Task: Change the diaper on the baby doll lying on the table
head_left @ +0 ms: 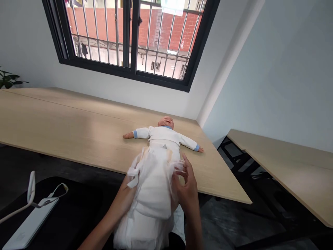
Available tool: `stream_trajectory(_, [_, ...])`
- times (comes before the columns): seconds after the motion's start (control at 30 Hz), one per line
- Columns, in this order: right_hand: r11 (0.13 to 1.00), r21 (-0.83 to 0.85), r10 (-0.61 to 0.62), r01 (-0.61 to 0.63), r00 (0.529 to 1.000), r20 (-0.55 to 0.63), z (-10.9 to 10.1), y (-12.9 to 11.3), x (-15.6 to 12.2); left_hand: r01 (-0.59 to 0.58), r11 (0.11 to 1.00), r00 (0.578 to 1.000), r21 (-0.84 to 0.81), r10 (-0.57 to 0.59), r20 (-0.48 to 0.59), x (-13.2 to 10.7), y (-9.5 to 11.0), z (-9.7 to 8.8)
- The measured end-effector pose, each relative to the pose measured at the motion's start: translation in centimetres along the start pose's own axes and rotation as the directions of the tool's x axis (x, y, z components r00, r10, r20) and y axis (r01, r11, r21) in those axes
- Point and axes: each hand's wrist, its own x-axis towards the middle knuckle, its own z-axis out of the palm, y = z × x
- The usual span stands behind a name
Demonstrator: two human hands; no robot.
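Note:
A baby doll (163, 135) in a white top with blue cuffs lies on its back on the table, arms spread and head toward the window. In front of its lower body is a white diaper (153, 191), unfolded, with ruffled edges and slightly blurred. My right hand (186, 187) is at the diaper's right side, its curled fingers and thumb closed on the ruffled edge. Reaching in from the left, my left hand (130, 187) goes behind the diaper, which hides its fingers. The doll's legs are covered from view.
The doll lies on a light wooden table (65, 121) below a barred window (130, 38). A second table (281, 156) stands at right. At lower left, a white power bank (33, 222) with a cable rests on a black surface. Plant leaves (10, 80) show at far left.

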Motion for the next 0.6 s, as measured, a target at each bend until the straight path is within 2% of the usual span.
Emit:
stream_trajectory(0.13, [0.984, -0.179, -0.045, 0.024, 0.993, -0.114, 0.2, 2.0, 0.1, -0.144, 0.987, 0.989, 0.076, 0.142, 0.033, 1.0, 0.0, 0.5])
stream_trajectory(0.23, [0.98, -0.198, -0.011, -0.012, 0.993, -0.115, 0.8, 2.5, -0.3, -0.208, 0.966, 0.978, 0.152, 0.207, 0.023, 1.4, -0.4, 0.3])
stream_trajectory(0.33, [0.988, -0.152, 0.003, -0.014, 0.997, -0.073, 1.4, 1.8, -0.9, -0.279, 0.94, 0.96, 0.196, 0.274, 0.054, 0.8, -0.5, 0.1])
stream_trajectory(0.4, [0.998, -0.054, 0.016, -0.017, 1.0, -0.022, 1.6, 0.9, -1.4, -0.375, 0.904, 0.927, 0.206, 0.358, 0.115, 0.0, -0.1, 0.3])
stream_trajectory(0.5, [0.983, 0.179, 0.046, -0.048, 0.999, 0.017, 1.8, -0.5, -2.2, -0.533, 0.823, 0.843, 0.195, 0.499, 0.202, -1.1, 0.7, 0.8])
stream_trajectory(0.6, [0.942, 0.323, 0.094, -0.091, 0.996, 0.006, 1.7, -1.3, -3.2, -0.654, 0.724, 0.756, 0.221, 0.613, 0.229, -1.6, 1.3, 1.2])
